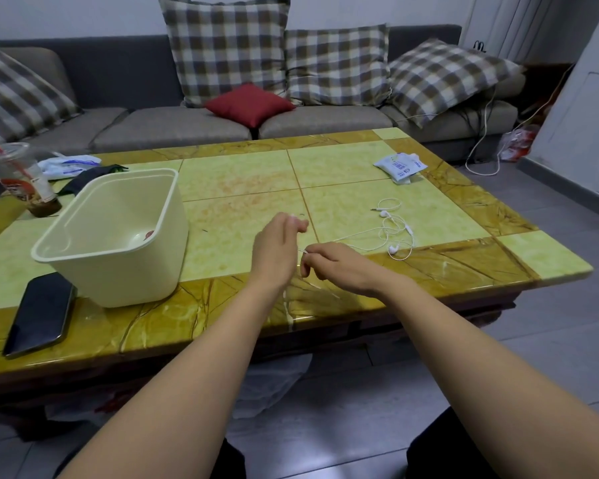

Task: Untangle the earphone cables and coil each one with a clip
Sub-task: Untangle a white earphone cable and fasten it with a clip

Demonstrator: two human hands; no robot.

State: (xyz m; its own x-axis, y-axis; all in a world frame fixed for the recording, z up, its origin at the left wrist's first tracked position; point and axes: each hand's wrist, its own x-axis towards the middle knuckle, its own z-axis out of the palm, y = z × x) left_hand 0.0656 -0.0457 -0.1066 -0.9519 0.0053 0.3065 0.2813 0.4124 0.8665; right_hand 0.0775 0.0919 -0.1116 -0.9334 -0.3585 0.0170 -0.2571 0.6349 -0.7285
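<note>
One end of the white earphone cable (408,230) is pinched in the right hand (339,267), while its loops lie tangled on the surface (242,181) just to the right. Blur hides whether the left hand (277,250) grips anything. A hard tug could tighten the tangle into a knot or drag it off the near edge.
</note>
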